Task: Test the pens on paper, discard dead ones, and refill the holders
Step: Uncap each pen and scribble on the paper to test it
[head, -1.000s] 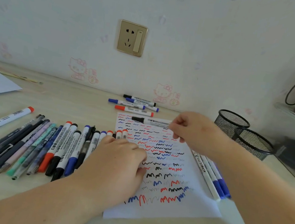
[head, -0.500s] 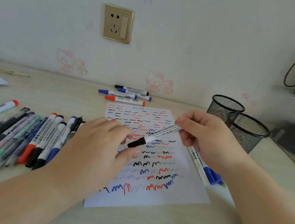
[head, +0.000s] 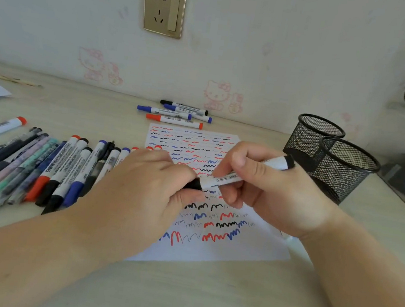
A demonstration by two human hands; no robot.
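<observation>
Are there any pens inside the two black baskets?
No, through the mesh both black holders look empty, and the pens lie on the desk or in the hands.

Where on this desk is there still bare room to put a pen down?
Bare desk lies in front of the scribbled paper, and at the back between the pen row and the wall. It is crowded left of the paper, and on the right by the two mesh holders.
</observation>
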